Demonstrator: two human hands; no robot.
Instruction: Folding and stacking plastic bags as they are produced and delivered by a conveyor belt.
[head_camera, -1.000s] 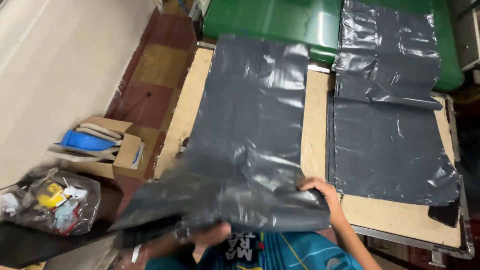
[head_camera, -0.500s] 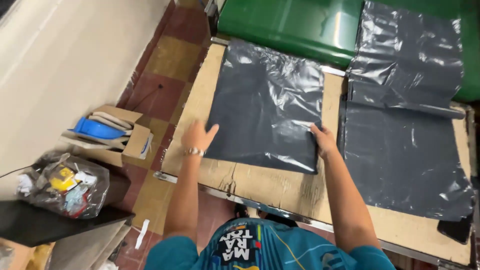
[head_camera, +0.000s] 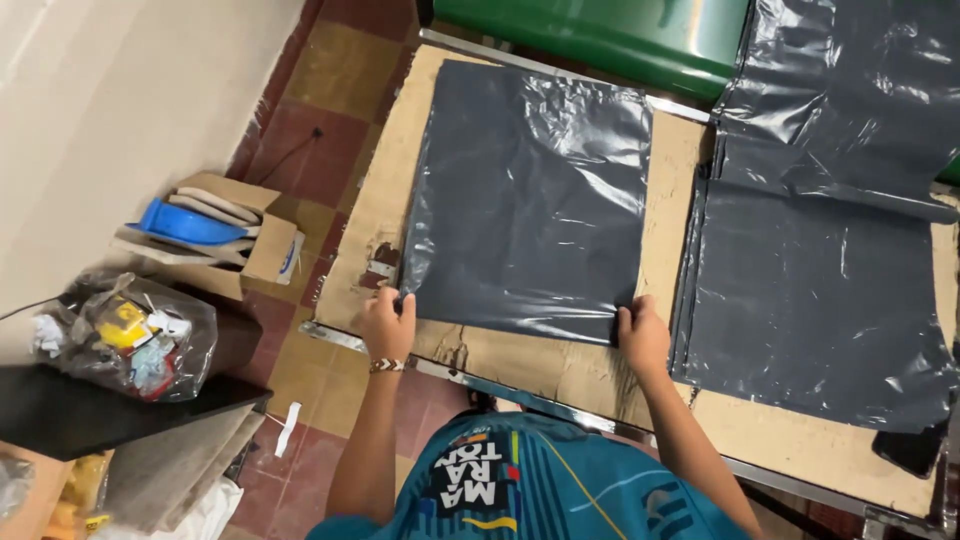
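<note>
- The left hand (head_camera: 388, 322) pinches the near left corner of a flat dark grey plastic bag (head_camera: 535, 200), fingers curled over its edge; a beaded band circles the wrist.
- The right hand (head_camera: 640, 335) grips the near right corner of the same bag, fingers bent down onto the plastic, thumb beside the edge.
- Both forearms reach forward from the body, roughly parallel, hands level with each other at the bag's near edge.
- The bag lies spread on the worn brown board counter (head_camera: 560, 365), stretching away from both hands.
- Just right of the right hand lies a stack of dark grey plastic sheets (head_camera: 820, 290), its edge close to that hand but not touching the held bag.
- Left of the left hand, down on the tiled floor, stands an open cardboard box (head_camera: 215, 235) with a blue item inside.
- Nearer and further left sits a clear plastic bag of scraps (head_camera: 130, 335).
</note>
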